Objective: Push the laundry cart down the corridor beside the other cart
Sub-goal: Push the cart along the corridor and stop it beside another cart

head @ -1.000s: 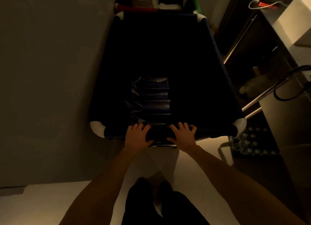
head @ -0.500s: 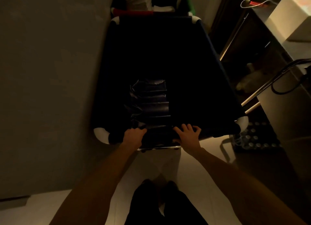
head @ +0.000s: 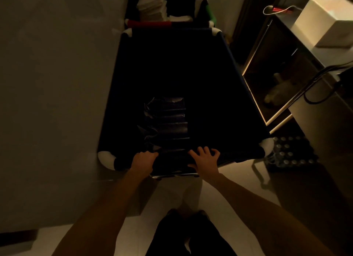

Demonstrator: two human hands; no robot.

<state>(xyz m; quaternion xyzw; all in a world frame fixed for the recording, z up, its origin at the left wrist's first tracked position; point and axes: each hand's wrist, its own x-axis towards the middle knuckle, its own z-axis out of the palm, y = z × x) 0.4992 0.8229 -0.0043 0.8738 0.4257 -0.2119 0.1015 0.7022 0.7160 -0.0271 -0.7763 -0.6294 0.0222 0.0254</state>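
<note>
The laundry cart point(head: 246, 95) is a deep dark-blue fabric bin with white corner joints, right in front of me in a dim corridor. A folded dark item point(head: 166, 120) lies inside near my edge. My left hand point(head: 143, 159) is curled over the near rim. My right hand point(head: 205, 159) rests on the same rim with fingers spread. Directly beyond the far end stands the other cart point(head: 149, 23) with a red bar and a green post, holding a stack of white folded linen point(head: 151, 6).
A plain wall point(head: 57, 83) runs close along the left. On the right is a metal shelving unit point(head: 286, 68) with a white box point(head: 328, 20) and cables on top. A dark crate of bottles point(head: 292, 150) sits on the floor by the cart's near right corner.
The cart has rolled forward toward the other cart. My left hand has curled tighter over the rim, and the view has tipped up to show more of the linen stack.
</note>
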